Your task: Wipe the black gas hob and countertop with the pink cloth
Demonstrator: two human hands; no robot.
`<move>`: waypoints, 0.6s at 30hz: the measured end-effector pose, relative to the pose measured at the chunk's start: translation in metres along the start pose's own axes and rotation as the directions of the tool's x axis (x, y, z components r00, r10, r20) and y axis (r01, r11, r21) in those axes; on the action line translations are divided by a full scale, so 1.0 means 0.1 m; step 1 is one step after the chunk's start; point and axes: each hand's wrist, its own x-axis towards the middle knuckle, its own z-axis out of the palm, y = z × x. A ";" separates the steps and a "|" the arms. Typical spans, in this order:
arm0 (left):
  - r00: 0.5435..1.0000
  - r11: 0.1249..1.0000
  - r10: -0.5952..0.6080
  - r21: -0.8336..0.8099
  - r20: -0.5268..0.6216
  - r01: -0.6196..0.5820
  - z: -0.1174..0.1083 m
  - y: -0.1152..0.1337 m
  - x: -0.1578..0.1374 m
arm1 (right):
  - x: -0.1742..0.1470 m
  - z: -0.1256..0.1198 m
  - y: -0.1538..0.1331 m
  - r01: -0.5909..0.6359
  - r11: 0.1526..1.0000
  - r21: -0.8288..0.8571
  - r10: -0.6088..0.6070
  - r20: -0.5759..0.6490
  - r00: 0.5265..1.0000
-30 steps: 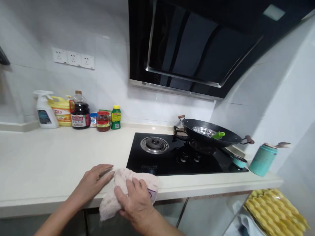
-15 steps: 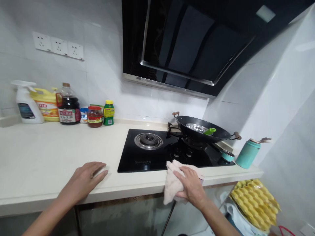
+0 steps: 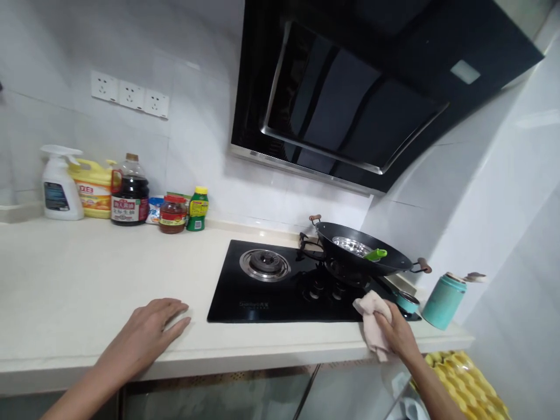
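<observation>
A soft, pale pink cloth [image 3: 374, 333], crumpled into folds, hangs over the front edge of the counter [image 3: 100, 274] near the right end of the black cooktop [image 3: 280, 306], clasped in the right hand [image 3: 397, 329], while the left hand [image 3: 149, 329] lies on the countertop with its fingers loosely extended. The dark wok [image 3: 396, 259] holds a shiny metal dish [image 3: 347, 245] (a bright green handle [image 3: 376, 255] shows beside it), and along the wall a clear bottle [image 3: 130, 189] contains dark liquid and a red-lidded jar [image 3: 172, 214] something reddish brown.
</observation>
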 end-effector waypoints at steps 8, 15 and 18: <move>1.000 1.000 0.000 0.020 0.006 0.000 0.01 -0.03 0.03 | 0.02 0.29 -0.81 0.030 0.961 -0.276 0.020 0.174 0.985; 1.000 1.000 -0.004 0.003 -0.020 0.004 0.02 -0.01 0.04 | -0.48 0.40 -1.73 0.384 0.911 -0.151 -0.320 0.331 0.888; 0.999 1.000 0.000 -0.004 -0.036 0.000 0.02 0.00 0.02 | -0.51 0.55 -2.14 0.477 0.878 -0.023 -0.440 0.352 0.826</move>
